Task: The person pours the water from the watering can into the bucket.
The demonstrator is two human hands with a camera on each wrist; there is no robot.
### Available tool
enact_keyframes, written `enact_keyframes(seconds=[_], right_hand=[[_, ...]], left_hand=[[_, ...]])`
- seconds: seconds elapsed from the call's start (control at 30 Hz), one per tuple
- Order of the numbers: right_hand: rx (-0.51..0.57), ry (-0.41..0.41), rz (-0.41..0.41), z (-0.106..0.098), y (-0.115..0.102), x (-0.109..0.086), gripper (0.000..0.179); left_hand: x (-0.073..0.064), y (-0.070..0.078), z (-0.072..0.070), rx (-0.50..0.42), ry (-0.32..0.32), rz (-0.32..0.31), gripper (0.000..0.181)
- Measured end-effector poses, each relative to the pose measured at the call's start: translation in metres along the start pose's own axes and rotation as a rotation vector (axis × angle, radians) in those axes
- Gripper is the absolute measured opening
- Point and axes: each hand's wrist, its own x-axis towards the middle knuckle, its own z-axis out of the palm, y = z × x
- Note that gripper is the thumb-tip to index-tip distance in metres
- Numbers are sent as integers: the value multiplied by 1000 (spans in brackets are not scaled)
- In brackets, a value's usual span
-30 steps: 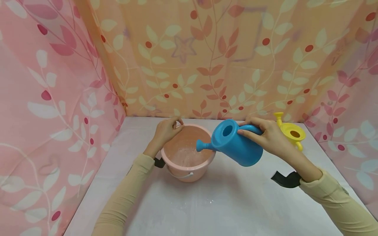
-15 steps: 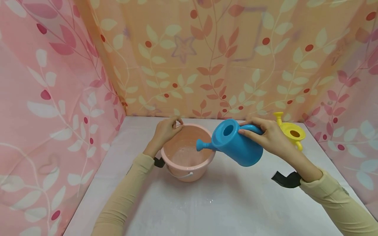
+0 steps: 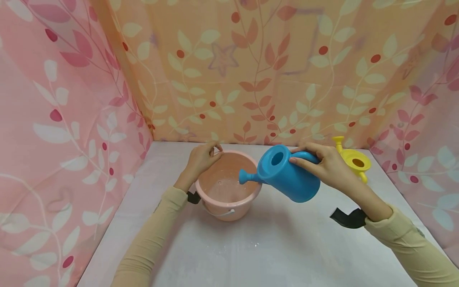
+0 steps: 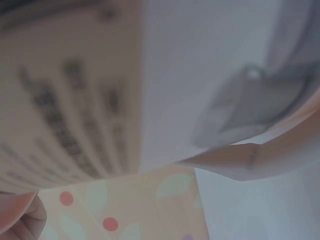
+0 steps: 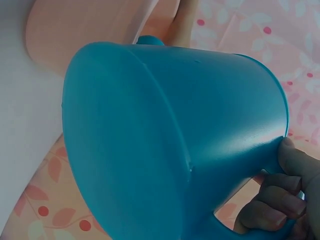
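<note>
In the head view, a pink bucket [image 3: 234, 205] stands upright on the white-covered table with water [image 3: 229, 190] in it. My left hand [image 3: 203, 160] grips its rim at the far left; in the left wrist view, fingers [image 4: 31, 220] curl at the pink rim. My right hand [image 3: 322, 162] holds a blue watering can [image 3: 292, 179] by its handle, right of the bucket. The can tilts left, and its sprinkler head hangs over the bucket's opening. In the right wrist view, the can's base [image 5: 115, 145] fills much of the picture, and fingers wrap round the handle.
A yellow watering can [image 3: 355, 160] stands at the back right, behind my right hand. Small water drops [image 3: 255, 244] lie on the table [image 3: 287, 255] in front of the bucket. Patterned curtains [image 3: 222, 79] enclose the back and both sides.
The splashing in the bucket has lessened since a second ago; the water surface looks calmer, with a few bubbles. Hands, bucket and blue watering can have hardly moved.
</note>
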Motion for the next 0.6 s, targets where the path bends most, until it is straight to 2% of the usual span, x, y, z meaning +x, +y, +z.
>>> enact_keyframes(seconds=[0.4,0.6], right_hand=[[0,-3,7,0,0,0,26],[1,-11,36,0,-1,-1,29]], left_hand=[[-1,0,-1,-6,-11,-10,15],[-1,1,-1,1,-1,-1,14]])
